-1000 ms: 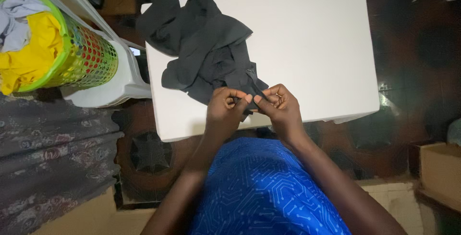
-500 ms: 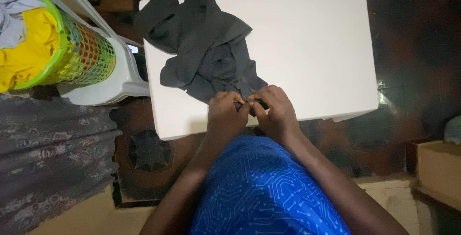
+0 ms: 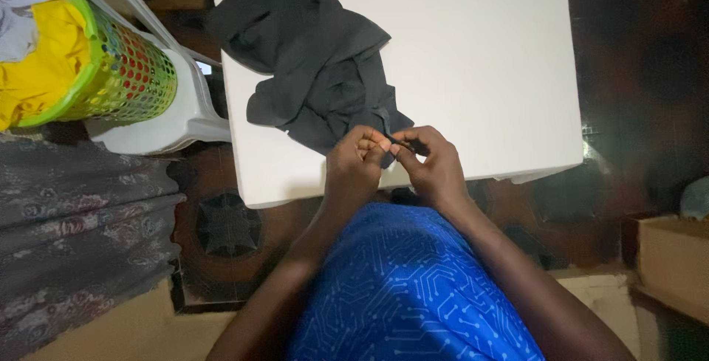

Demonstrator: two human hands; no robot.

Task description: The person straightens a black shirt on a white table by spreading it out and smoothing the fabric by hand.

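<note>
Crumpled dark grey garment, soft and matte, heaped upper centre on smooth white bench, its edge pinched in closed grip of left hand and right hand

Your work surface is a white rectangular table, seen from above. One item lies directly on it: a crumpled dark grey garment, bunched at the far left part of the top, with a fold hanging over the far edge. The near corner of the cloth reaches toward the table's near edge.
</note>
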